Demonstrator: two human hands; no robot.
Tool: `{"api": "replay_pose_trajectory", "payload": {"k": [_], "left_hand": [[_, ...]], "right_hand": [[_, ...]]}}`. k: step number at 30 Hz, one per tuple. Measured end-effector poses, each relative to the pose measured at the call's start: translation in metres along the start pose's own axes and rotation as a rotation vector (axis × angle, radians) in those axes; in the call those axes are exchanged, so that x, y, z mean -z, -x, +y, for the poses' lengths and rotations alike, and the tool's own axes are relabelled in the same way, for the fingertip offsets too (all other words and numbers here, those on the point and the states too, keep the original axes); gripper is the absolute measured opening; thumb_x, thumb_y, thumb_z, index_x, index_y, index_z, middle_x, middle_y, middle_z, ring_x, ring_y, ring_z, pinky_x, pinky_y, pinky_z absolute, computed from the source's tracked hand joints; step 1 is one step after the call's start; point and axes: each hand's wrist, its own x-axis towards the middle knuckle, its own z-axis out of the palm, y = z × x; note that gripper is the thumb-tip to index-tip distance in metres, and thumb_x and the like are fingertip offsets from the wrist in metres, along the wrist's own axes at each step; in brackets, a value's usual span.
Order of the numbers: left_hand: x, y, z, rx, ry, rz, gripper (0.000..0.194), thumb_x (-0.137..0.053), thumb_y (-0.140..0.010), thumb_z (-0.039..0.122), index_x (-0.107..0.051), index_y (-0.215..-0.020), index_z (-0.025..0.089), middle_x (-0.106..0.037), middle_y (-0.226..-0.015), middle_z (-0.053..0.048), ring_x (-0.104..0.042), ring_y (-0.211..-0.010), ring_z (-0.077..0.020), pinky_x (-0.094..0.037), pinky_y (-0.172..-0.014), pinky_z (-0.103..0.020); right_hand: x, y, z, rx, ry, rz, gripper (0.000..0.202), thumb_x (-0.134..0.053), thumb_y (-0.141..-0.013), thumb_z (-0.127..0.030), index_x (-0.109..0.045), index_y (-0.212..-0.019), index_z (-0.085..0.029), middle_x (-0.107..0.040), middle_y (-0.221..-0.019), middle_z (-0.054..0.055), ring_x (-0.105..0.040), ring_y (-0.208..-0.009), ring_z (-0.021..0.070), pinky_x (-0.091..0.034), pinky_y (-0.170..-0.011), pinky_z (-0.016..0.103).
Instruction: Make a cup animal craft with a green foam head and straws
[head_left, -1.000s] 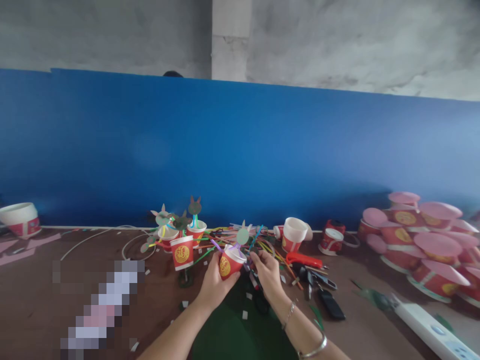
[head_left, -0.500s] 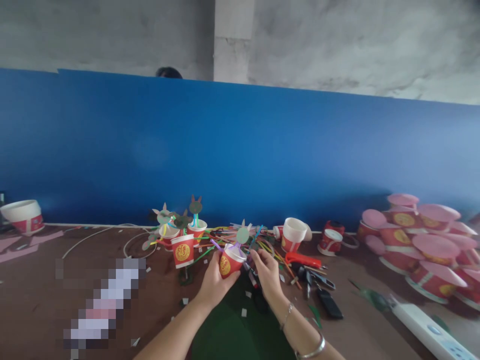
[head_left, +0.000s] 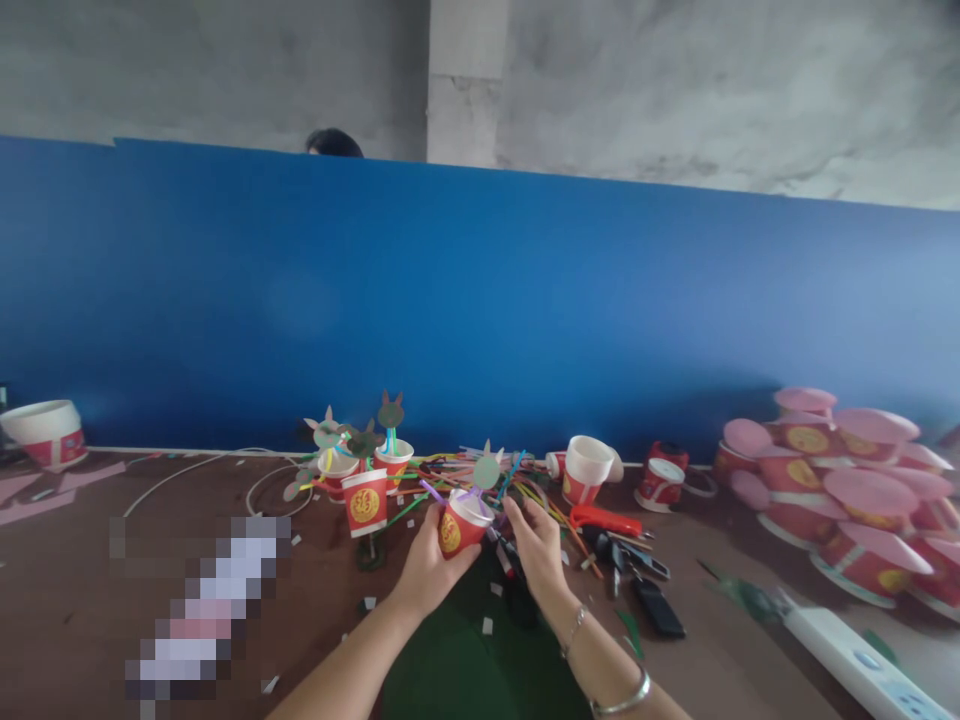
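My left hand (head_left: 433, 562) is wrapped around a red paper cup (head_left: 466, 525) with a gold emblem, tilted slightly over the table. A purple straw (head_left: 432, 491) leans out at its left. Above its rim stands a grey-green paper cutout (head_left: 487, 472) with two pointed ears. Just right of the cup, my right hand (head_left: 534, 535) has thumb and fingers brought together. A blue straw (head_left: 513, 472) rises close to those fingertips; whether they grip it I cannot tell. Left of the cup stand several similar cups (head_left: 365, 503) with eared cutouts on straws.
Loose coloured straws (head_left: 442, 468) lie behind the cup. To the right are a white-rimmed cup (head_left: 588, 468), a red-handled tool (head_left: 606, 520), keys (head_left: 616, 560) and a white power strip (head_left: 862, 655). Pink-topped cups (head_left: 874, 495) are stacked far right. A blue partition (head_left: 480, 300) closes the back.
Almost nothing differs. The eared cutout above the cup has shifted very slightly right, and the right hand's fingertips have moved a touch. The left hand keeps its hold.
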Motion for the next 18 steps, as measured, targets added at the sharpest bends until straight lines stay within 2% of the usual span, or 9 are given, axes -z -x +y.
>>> {"api": "replay_pose_trajectory", "payload": {"k": [4,9,13,18], "left_hand": [[0.000,-0.001,-0.002,-0.004,0.020,-0.003,0.054,-0.067,-0.070,0.026,-0.042,-0.116,0.017,-0.063,-0.112,-0.010,-0.060,-0.101,-0.0233,-0.045,-0.091,-0.037],[0.000,-0.001,-0.003,-0.007,-0.008,-0.010,0.056,-0.068,-0.068,0.025,-0.043,-0.117,0.017,-0.061,-0.114,-0.010,-0.059,-0.104,-0.0238,-0.043,-0.093,-0.037],[0.000,0.000,-0.003,-0.006,-0.040,-0.002,0.057,-0.068,-0.067,0.027,-0.043,-0.118,0.016,-0.061,-0.114,-0.011,-0.059,-0.104,-0.0247,-0.043,-0.093,-0.038],[0.000,0.000,-0.002,0.000,-0.051,0.006,0.056,-0.068,-0.068,0.027,-0.044,-0.117,0.017,-0.062,-0.114,-0.010,-0.059,-0.104,-0.0243,-0.044,-0.092,-0.037]], "right_hand": [[0.000,0.001,-0.001,-0.008,0.023,-0.006,0.041,-0.061,-0.072,-0.051,-0.044,-0.055,-0.017,-0.035,-0.051,-0.007,-0.029,-0.051,0.0086,-0.025,-0.047,0.021],[0.001,0.003,-0.009,-0.048,-0.033,-0.018,0.041,-0.061,-0.069,-0.054,-0.050,-0.056,-0.016,-0.041,-0.051,-0.005,-0.033,-0.050,0.0097,-0.028,-0.048,0.022],[0.002,0.005,-0.017,-0.066,-0.006,-0.021,0.039,-0.063,-0.067,-0.049,-0.052,-0.051,-0.015,-0.043,-0.048,-0.004,-0.036,-0.049,0.0105,-0.030,-0.048,0.023],[0.002,0.003,-0.012,-0.054,-0.041,-0.047,0.039,-0.061,-0.070,-0.050,-0.054,-0.055,-0.014,-0.046,-0.051,-0.002,-0.039,-0.051,0.0109,-0.032,-0.050,0.023]]}}
